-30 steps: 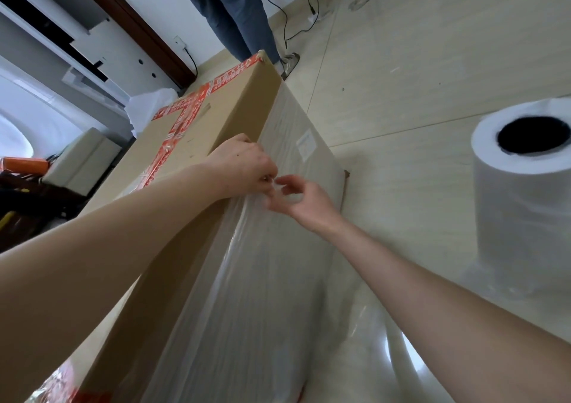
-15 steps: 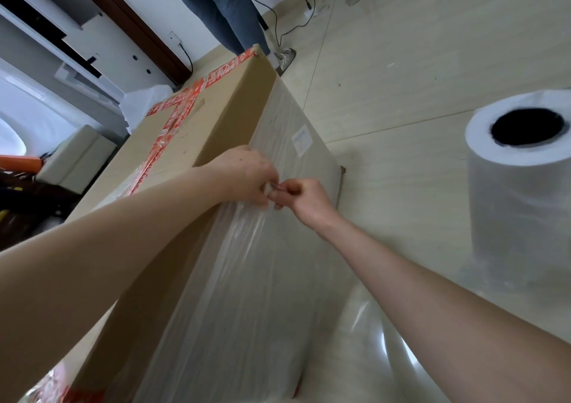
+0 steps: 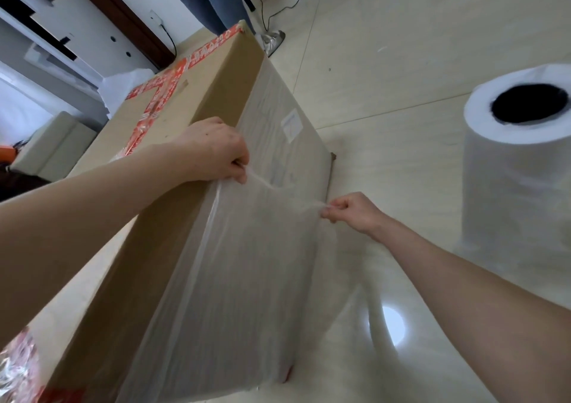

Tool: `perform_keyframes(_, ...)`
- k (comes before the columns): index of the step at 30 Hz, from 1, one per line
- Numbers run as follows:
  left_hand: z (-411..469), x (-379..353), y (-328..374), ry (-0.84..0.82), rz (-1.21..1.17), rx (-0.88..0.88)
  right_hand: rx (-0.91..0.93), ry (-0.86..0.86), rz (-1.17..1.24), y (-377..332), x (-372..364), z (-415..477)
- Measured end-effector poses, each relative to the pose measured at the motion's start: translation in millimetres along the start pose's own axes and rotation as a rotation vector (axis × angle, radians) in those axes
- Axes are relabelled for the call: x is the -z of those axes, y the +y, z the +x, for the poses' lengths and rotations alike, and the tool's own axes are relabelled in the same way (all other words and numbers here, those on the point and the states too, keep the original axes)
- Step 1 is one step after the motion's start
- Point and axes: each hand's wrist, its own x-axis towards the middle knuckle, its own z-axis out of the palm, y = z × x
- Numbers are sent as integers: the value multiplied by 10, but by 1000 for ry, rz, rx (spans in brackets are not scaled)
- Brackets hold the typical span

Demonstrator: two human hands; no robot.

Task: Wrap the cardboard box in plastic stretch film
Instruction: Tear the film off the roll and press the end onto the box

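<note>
Pulled apart since earlier: right grip (image 3: 352,214) toward 4 o'clock, left grip (image 3: 216,152) at 10 o'clock, each pinching stretch film (image 3: 247,263) covering the central cardboard box (image 3: 197,93). Thin, clingy, probably tearable; best held bunched at its edge.

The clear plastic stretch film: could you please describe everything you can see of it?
The clear plastic stretch film is thin, cloudy-translucent and wrinkled, draped over the right side face of the brown cardboard box. Its upper edge is bunched into a strand, pinched by the left hand at the box's top edge and by the right hand, held out from the box.
</note>
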Motion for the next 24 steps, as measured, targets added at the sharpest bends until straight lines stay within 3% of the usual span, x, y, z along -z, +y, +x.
perform_keyframes(7,3,34,57,11,-10,42,-69,74,109,120,-8,15)
perform_keyframes(11,1,35,53,3,3,56,-188,-50,192,179,42,-16)
perform_keyframes(13,6,33,52,6,5,65,-193,-40,105,206,55,12)
perform_keyframes(16,8,14,55,28,5,70,-165,147,-109,205,79,65)
perform_keyframes(20,15,0,56,38,21,64,-134,253,-193,183,137,66)
perform_keyframes(24,24,-2,52,27,5,75,-249,98,199,164,131,48)
